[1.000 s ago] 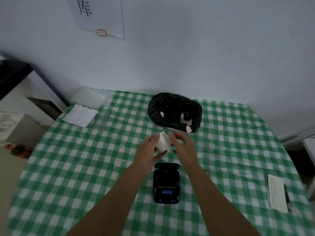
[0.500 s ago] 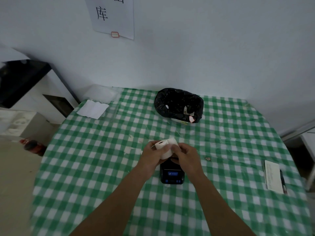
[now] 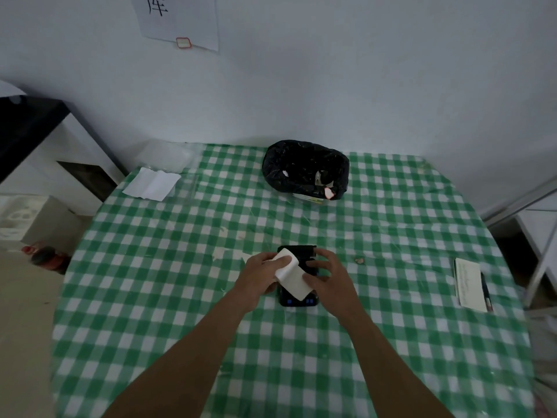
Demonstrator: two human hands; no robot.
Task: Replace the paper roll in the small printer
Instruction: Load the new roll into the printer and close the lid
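Green checked table (image 3: 168, 297) | printer (image 3: 297, 300) at centre, long axis 12–6 o'clock | left hand (image 3: 259, 276) closed on paper roll (image 3: 284, 260) above it | right hand (image 3: 327, 276) pinches loose strip (image 3: 297, 282), running toward 5 o'clock

Single head-worn view, forward and down, seemingly close above checked table (image 3: 391, 342).

Two bare forearms enter from the lower edge of view. No sleeves, gloves, watch or rings visible on either. Left hand (image 3: 259, 274) and right hand (image 3: 330, 277) uncovered; fingernails short.
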